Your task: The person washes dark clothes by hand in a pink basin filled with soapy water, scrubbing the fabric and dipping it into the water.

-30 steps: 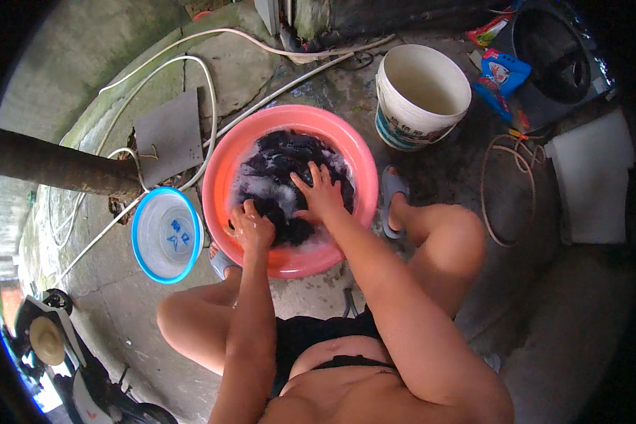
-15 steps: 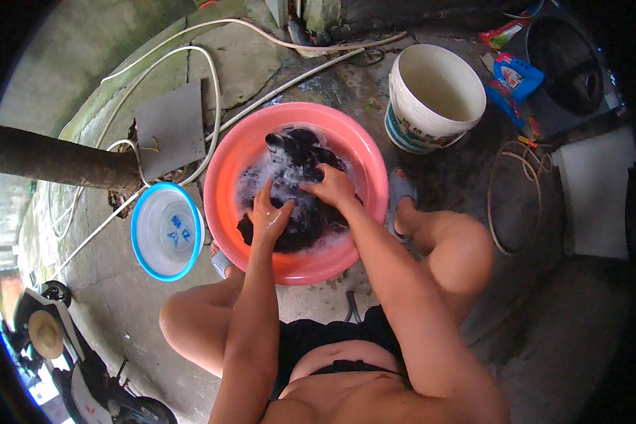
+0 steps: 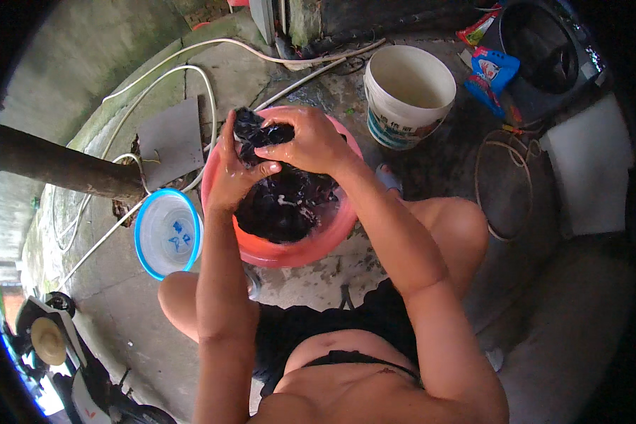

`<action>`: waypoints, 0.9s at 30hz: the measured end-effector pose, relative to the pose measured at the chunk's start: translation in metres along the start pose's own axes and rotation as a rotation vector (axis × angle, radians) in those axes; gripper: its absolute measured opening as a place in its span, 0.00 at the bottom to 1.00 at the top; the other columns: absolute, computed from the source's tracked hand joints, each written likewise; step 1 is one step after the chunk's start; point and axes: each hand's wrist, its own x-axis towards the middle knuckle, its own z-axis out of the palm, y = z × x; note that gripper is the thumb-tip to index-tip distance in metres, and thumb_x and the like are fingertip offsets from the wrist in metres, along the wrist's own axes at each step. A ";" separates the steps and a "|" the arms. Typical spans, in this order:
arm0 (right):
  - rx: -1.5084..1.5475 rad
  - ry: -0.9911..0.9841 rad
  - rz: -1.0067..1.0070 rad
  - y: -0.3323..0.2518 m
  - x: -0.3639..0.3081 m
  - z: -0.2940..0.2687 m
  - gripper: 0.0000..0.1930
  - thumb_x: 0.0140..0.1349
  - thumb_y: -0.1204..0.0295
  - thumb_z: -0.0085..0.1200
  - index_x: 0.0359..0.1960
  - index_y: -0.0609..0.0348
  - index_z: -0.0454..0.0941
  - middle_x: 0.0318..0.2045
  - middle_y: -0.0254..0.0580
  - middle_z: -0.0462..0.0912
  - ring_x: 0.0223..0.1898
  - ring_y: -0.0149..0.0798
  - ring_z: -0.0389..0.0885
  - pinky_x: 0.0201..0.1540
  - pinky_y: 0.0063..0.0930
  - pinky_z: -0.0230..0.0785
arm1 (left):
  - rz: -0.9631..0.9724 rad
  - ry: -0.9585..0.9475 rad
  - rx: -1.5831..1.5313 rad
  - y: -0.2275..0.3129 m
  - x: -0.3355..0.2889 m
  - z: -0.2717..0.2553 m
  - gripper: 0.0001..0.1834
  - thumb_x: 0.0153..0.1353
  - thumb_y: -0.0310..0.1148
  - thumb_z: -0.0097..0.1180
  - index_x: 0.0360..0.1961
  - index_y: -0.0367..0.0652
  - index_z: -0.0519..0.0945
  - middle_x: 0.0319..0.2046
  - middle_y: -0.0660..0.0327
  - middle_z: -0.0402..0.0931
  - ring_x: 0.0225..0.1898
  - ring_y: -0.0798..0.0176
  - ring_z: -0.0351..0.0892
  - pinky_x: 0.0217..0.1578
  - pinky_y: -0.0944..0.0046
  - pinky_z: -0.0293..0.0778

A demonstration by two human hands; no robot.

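Note:
A soaked black cloth [image 3: 281, 203] lies bunched in a round pink basin [image 3: 297, 257], with traces of suds on it. One end of the cloth is raised above the basin's far side between my two hands. My left hand [image 3: 234, 173] holds that raised end from the left, its thumb pointing right. From the right, my right hand [image 3: 309, 141] closes around it with bent fingers. Both hands look wet. The kind of garment cannot be made out.
Left of the basin stands a clear tub with a blue rim [image 3: 140, 233]. A white bucket [image 3: 407, 120] is at the far right, near a blue packet [image 3: 495, 71] and a black tub [image 3: 540, 49]. Pale hoses [image 3: 212, 106] cross the floor; a scooter [image 3: 71, 346] stands at lower left.
Both hands have risen from the sudsy water toward the basin's far side, lifting one end of the black cloth. Less foam shows around the cloth. The view has shifted slightly.

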 end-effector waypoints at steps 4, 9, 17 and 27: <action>0.144 -0.103 -0.007 0.000 0.020 -0.004 0.28 0.46 0.54 0.75 0.44 0.63 0.87 0.39 0.56 0.88 0.44 0.50 0.88 0.50 0.36 0.77 | 0.275 -0.028 0.768 -0.003 0.021 -0.051 0.59 0.34 0.48 0.86 0.69 0.42 0.69 0.58 0.55 0.77 0.60 0.59 0.75 0.61 0.58 0.72; 0.203 -0.163 0.266 0.021 0.019 -0.007 0.30 0.49 0.57 0.76 0.52 0.62 0.84 0.46 0.52 0.88 0.48 0.43 0.87 0.54 0.33 0.75 | -0.104 -0.094 0.490 0.006 0.017 -0.044 0.43 0.41 0.38 0.84 0.60 0.39 0.79 0.45 0.59 0.87 0.46 0.67 0.84 0.54 0.62 0.77; 0.156 -0.237 0.314 0.040 -0.015 0.005 0.25 0.62 0.59 0.69 0.57 0.60 0.82 0.53 0.46 0.85 0.54 0.37 0.81 0.59 0.32 0.70 | 0.016 -0.043 0.716 0.052 -0.001 -0.040 0.22 0.44 0.34 0.82 0.37 0.38 0.82 0.26 0.64 0.80 0.30 0.72 0.75 0.34 0.63 0.75; -0.195 -0.020 0.178 0.079 -0.068 0.084 0.62 0.36 0.47 0.81 0.72 0.53 0.58 0.68 0.65 0.62 0.67 0.65 0.63 0.71 0.54 0.59 | 0.224 0.217 0.815 0.087 0.002 -0.033 0.16 0.47 0.35 0.77 0.33 0.39 0.84 0.26 0.49 0.83 0.27 0.52 0.84 0.32 0.57 0.77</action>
